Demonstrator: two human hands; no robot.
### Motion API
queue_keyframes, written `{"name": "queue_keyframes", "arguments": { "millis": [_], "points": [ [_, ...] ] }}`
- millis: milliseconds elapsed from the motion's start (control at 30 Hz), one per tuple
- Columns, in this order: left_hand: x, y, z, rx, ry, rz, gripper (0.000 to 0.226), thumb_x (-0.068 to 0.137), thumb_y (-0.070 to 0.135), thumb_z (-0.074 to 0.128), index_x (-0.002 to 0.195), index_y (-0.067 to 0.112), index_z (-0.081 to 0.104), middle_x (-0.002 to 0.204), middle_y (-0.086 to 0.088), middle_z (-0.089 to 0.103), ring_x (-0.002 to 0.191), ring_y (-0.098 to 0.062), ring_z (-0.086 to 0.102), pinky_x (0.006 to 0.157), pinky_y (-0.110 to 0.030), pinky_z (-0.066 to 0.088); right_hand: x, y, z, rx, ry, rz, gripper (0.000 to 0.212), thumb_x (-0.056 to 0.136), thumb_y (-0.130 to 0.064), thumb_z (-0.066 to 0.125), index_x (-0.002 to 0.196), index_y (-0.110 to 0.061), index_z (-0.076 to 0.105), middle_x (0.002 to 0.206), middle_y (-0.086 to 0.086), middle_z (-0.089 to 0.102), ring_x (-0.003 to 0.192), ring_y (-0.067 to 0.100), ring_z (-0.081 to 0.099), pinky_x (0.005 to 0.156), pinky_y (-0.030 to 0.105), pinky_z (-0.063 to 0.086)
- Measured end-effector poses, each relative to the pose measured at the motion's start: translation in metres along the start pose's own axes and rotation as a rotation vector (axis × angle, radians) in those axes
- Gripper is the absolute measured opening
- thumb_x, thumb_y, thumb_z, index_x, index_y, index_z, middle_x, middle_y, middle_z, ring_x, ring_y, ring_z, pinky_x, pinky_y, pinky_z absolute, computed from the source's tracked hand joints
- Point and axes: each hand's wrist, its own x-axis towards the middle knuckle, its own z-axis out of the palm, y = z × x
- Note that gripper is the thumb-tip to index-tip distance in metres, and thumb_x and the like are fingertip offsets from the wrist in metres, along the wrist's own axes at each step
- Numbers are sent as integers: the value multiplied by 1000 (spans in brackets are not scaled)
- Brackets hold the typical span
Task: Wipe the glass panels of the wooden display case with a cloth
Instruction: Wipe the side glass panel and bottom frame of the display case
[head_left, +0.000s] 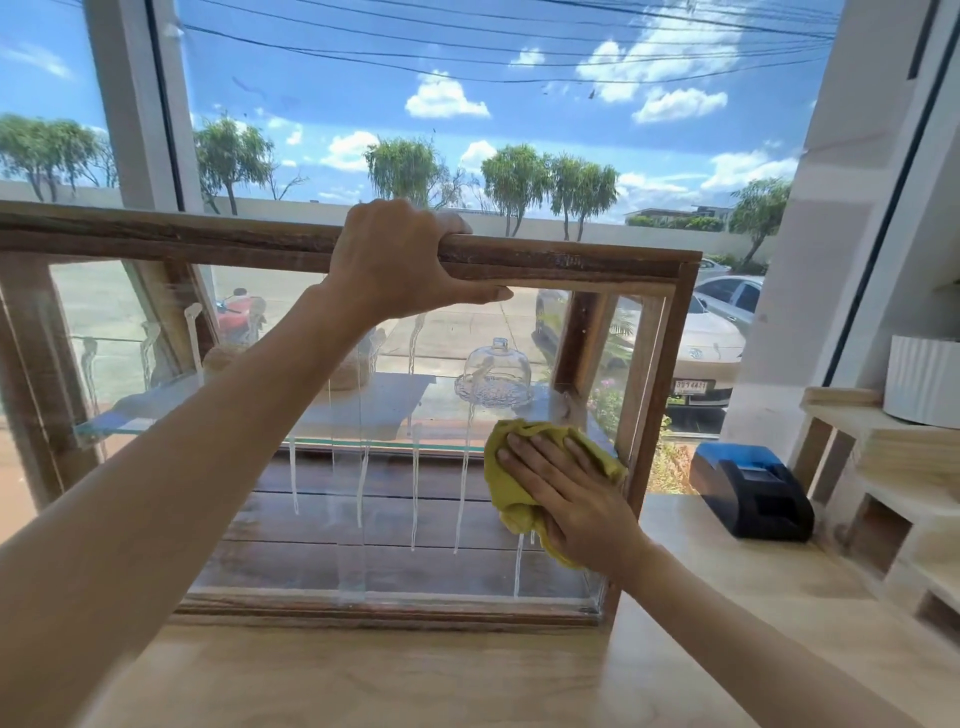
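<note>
Two bare forearms reach forward from the bottom edge over a pale wooden counter (415, 675) toward the wooden display case (571, 260), which stands on this counter in front of a big window. At the case's top rail, the left hand (395, 260) is closed around the wood: the fingers go over the back edge and the thumb lies along the lower edge of the rail. At the lower right part of the case's front glass panel (363, 519), the right hand (566, 488) lies flat with the fingers stretched out, and it presses a crumpled yellow-green cloth (511, 488) against the glass, just beside the right wooden post of the case. It does not grip the cloth; the palm and fingers only hold it to the panel. White streaks of liquid (415, 499) run down the same panel, to the left of the cloth. Inside the case, on a glass shelf (156, 415), stands a clear glass dome (497, 371) on a patterned glass plate. To the right of the case, on the counter, sits a small black and blue receipt printer (748, 491), apart from the case.
</note>
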Motion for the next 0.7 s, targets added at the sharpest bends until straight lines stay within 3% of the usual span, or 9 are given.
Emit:
{"name": "queue_keyframes", "arguments": {
  "millis": [200, 367, 500, 633, 700],
  "points": [
    [-1, 2, -2, 8, 3, -13, 82, 56, 90, 39, 104, 31, 70, 66, 2, 68, 70, -20, 64, 74, -30, 45, -57, -25, 28, -4, -147, -59, 52, 97, -13, 37, 148, -17, 28, 155, -2, 25, 142, 15, 25, 118, 33, 16],
    [-1, 2, -4, 4, -13, -25, 82, 55, 90, 42, 105, 31, 70, 65, 2, 68, 70, -21, 65, 72, -28, 44, -82, -42, 34, 44, -232, -68, 50, 98, -19, 41, 147, -17, 29, 148, -2, 39, 142, 13, 25, 115, 34, 25],
    [-1, 1, -1, 14, -25, -50, 84, 54, 91, 44, 110, 33, 67, 69, 0, 70, 73, -22, 65, 73, -30, 46, -74, -45, 23, 59, -152, -66, 42, 100, -5, 33, 142, -10, 37, 146, 5, 41, 140, 19, 31, 111, 38, 32],
    [0, 0, 1, 19, -26, -58, 89, 53, 92, 39, 114, 33, 66, 69, 0, 70, 72, -22, 66, 72, -30, 47, -33, -36, -9, 89, 39, 20, 53, 88, 0, 59, 138, -6, 43, 146, 10, 40, 138, 24, 35, 113, 40, 31],
    [0, 0, 1, 12, -30, -59, 89, 53, 91, 38, 114, 33, 66, 68, -1, 70, 72, -23, 66, 72, -31, 48, 1, -24, -28, 81, 163, 65, 45, 91, -3, 56, 135, -4, 45, 143, 14, 43, 138, 25, 35, 114, 40, 28]
  ]
}}
